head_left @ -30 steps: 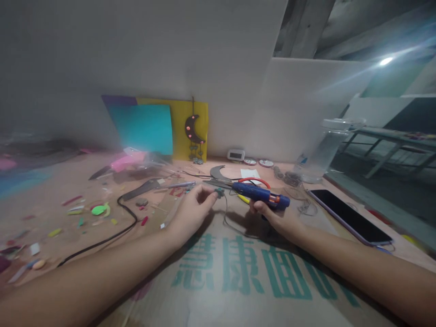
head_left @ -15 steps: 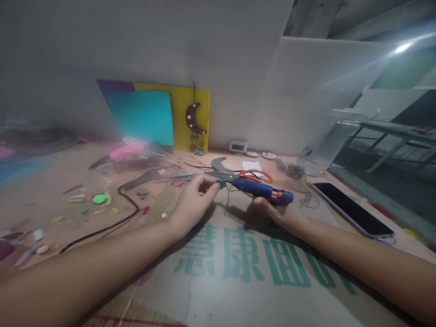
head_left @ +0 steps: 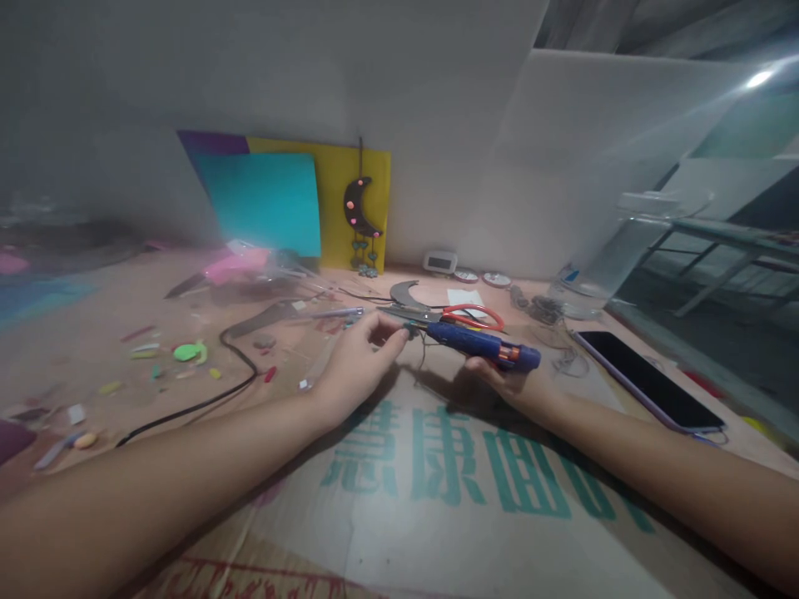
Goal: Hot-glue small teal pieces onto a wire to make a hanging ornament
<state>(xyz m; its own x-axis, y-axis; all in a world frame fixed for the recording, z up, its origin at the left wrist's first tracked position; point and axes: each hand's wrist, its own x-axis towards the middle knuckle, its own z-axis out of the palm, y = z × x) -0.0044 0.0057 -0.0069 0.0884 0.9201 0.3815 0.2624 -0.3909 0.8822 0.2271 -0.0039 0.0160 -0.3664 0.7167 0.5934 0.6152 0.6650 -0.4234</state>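
The pinkish bench [head_left: 193, 312] stretched wide before me, scraps [head_left: 186, 353] strewn all down its left side! Across the near part lay a printed sheet [head_left: 374, 541], big green characters [head_left: 442, 453] marching right in front of me. Up at the back stood a yellow board [head_left: 332, 200] with a turquoise sheet [head_left: 268, 204] overlapping it, and away to the right, a clear jar [head_left: 593, 266], then a dark-screened phone [head_left: 649, 378] lying nearer me. On to the hands: my right hand [head_left: 508, 380] was closed around the blue glue gun [head_left: 465, 339] from below, most of its fingers out of sight, the gun's tip pointing left. Just beyond it lay scissors [head_left: 430, 316] with red handles, and past their blades, smaller again, a flat grey crescent [head_left: 400, 294]! And my left hand [head_left: 362, 362], there it was, thumb and forefinger pinching a little dark-green piece [head_left: 412, 330], right by the gun's tip; whether the two touched, I couldn't tell. Last and thinnest, a string [head_left: 423, 359] trailed down near that piece, hanging between my two hands
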